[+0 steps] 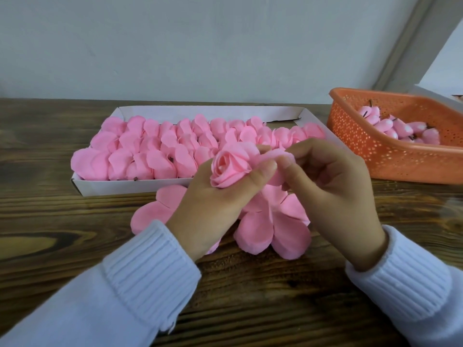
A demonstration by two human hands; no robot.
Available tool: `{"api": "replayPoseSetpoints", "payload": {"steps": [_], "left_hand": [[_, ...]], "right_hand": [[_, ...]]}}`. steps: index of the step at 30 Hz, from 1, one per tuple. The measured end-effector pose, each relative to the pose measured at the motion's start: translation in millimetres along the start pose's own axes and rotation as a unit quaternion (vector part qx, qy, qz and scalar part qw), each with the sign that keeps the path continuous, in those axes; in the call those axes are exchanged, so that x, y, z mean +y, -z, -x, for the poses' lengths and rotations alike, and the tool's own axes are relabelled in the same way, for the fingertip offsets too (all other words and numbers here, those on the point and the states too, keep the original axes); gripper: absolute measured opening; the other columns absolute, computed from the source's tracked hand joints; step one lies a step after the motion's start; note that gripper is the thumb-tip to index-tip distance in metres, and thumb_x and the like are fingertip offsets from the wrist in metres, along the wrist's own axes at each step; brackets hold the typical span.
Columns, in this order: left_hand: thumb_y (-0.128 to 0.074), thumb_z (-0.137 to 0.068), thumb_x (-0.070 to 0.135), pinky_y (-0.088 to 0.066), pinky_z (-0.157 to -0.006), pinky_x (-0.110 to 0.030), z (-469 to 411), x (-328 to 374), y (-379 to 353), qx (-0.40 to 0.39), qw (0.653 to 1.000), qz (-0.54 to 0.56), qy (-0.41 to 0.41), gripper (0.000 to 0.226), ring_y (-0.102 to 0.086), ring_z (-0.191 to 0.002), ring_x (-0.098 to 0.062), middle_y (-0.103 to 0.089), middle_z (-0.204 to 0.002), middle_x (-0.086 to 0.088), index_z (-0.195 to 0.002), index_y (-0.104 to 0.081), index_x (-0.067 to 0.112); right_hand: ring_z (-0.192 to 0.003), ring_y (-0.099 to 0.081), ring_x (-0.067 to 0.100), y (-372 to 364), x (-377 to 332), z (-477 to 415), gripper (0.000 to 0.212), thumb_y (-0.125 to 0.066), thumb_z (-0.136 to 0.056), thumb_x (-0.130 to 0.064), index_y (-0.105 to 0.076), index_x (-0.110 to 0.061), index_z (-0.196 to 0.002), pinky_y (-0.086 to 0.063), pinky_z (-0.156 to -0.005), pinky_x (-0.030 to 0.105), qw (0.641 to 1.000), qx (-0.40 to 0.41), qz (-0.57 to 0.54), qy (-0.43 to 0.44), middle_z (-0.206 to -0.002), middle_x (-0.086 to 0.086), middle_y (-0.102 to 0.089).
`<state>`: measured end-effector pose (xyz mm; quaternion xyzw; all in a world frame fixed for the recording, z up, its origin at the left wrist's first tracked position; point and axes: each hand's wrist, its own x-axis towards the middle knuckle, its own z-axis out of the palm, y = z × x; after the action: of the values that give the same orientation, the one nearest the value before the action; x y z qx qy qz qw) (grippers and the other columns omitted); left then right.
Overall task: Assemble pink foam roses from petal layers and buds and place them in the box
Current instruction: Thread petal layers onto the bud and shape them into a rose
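Note:
My left hand (220, 204) grips a pink foam rose (229, 169) just above the table, its bud centre facing up. My right hand (330, 186) pinches an outer petal of that rose between thumb and fingertips. Under both hands lie flat pink petal layers (273, 229) on the wood. Behind them stands the white box (130, 187), filled with several rows of pink roses (155, 146). Pink buds (400, 128) with dark stems lie in the orange basket (390, 161) at the right.
The wooden table (62, 229) runs to a pale wall at the back. A white box edge (433, 95) shows behind the basket. White knit sleeves (150, 279) cover both forearms.

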<state>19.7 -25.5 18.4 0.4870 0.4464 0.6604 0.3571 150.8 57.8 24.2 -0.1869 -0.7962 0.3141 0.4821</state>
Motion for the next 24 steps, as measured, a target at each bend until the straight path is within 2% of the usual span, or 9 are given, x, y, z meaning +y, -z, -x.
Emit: {"api": "replayPoseSetpoints", "payload": {"steps": [3,5,7,11,12,14,16,21,24], "left_hand": [[-0.059,-0.075,0.036,-0.036,-0.039,-0.002,2.5,4.3,-3.0,-0.035,0.999,-0.026,0.009,0.016,-0.051,-0.037,0.01,-0.056,-0.042,0.016,-0.074,-0.07,0.023],[-0.059,-0.077,0.032,-0.03,-0.036,0.001,3.1,3.1,-3.2,-0.058,0.997,-0.044,0.007,0.021,-0.044,-0.031,0.011,-0.048,-0.037,0.019,-0.078,-0.062,0.011],[-0.06,-0.082,0.028,-0.038,-0.049,0.002,2.2,2.1,-2.9,-0.092,0.994,-0.052,-0.003,0.015,-0.056,-0.048,0.013,-0.061,-0.05,0.019,-0.086,-0.064,0.015],[-0.063,-0.079,0.034,-0.056,-0.076,-0.019,-0.1,-1.8,-0.5,-0.097,0.993,-0.074,0.008,0.026,-0.069,-0.084,-0.006,-0.073,-0.086,-0.003,-0.099,-0.071,0.018],[-0.062,-0.08,0.033,-0.055,-0.074,-0.016,0.3,-0.9,-0.9,-0.094,0.993,-0.071,0.007,0.026,-0.069,-0.08,-0.003,-0.074,-0.082,0.0,-0.098,-0.071,0.016],[-0.059,-0.08,0.03,-0.043,-0.051,0.0,1.6,5.1,-3.2,-0.08,0.995,-0.064,-0.001,0.02,-0.058,-0.051,0.012,-0.066,-0.061,0.013,-0.087,-0.068,0.013],[-0.057,-0.076,0.032,-0.031,-0.036,0.001,2.5,9.1,-5.3,-0.05,0.997,-0.057,-0.002,0.015,-0.045,-0.034,0.014,-0.062,-0.054,0.013,-0.079,-0.063,0.019],[-0.053,-0.07,0.037,-0.025,-0.029,-0.002,3.8,10.1,-8.3,0.015,0.999,0.002,0.035,0.024,-0.035,-0.023,0.009,-0.041,-0.029,0.008,-0.073,-0.055,0.014],[-0.058,-0.076,0.04,-0.042,-0.043,-0.003,1.2,8.0,-7.3,0.0,0.998,0.059,0.014,0.025,-0.057,-0.042,0.007,-0.062,-0.049,0.008,-0.074,-0.062,0.015]], "right_hand": [[-0.056,-0.06,0.013,0.3,-0.9,1.1,0.013,-0.062,-0.089,-0.016,-0.064,-0.014,-0.076,-0.048,-0.054,0.022,1.0,0.02,0.013,0.016,-0.064,0.0,-0.065],[-0.055,-0.06,0.013,0.4,-1.1,1.5,0.014,-0.062,-0.088,-0.015,-0.062,-0.017,-0.074,-0.047,-0.053,0.021,0.999,0.028,0.008,0.02,-0.062,-0.002,-0.064],[-0.054,-0.058,0.007,0.0,-1.5,1.9,0.015,-0.064,-0.089,-0.015,-0.062,-0.018,-0.075,-0.044,-0.054,0.016,0.999,0.027,-0.004,0.027,-0.062,-0.006,-0.063],[-0.059,-0.059,-0.001,-0.9,-3.9,1.8,0.01,-0.062,-0.09,-0.013,-0.061,-0.019,-0.082,-0.044,-0.058,0.008,0.997,0.0,-0.057,0.043,-0.063,-0.008,-0.061],[-0.059,-0.06,-0.001,-0.8,-4.3,2.0,0.009,-0.06,-0.09,-0.011,-0.06,-0.018,-0.084,-0.045,-0.058,0.01,0.996,-0.007,-0.074,0.042,-0.067,-0.007,-0.062],[-0.061,-0.061,0.001,-0.5,-3.7,2.5,0.005,-0.055,-0.09,-0.012,-0.06,-0.014,-0.088,-0.049,-0.06,0.015,0.994,-0.01,-0.104,0.036,-0.07,-0.005,-0.062],[-0.065,-0.06,0.005,-0.7,-2.2,2.3,0.004,-0.055,-0.09,-0.012,-0.059,-0.013,-0.09,-0.049,-0.063,0.019,0.993,0.006,-0.114,0.023,-0.071,-0.001,-0.063],[-0.076,-0.06,0.012,-5.5,5.9,-2.1,0.024,-0.049,-0.072,0.004,-0.054,-0.009,-0.092,-0.05,-0.071,0.024,0.96,-0.015,-0.233,-0.153,-0.081,0.005,-0.062],[-0.088,-0.058,0.026,-8.6,8.6,-1.8,0.032,-0.049,-0.069,0.004,-0.05,-0.002,-0.101,-0.047,-0.085,0.035,0.884,-0.121,-0.372,-0.257,-0.089,0.01,-0.063]]}}
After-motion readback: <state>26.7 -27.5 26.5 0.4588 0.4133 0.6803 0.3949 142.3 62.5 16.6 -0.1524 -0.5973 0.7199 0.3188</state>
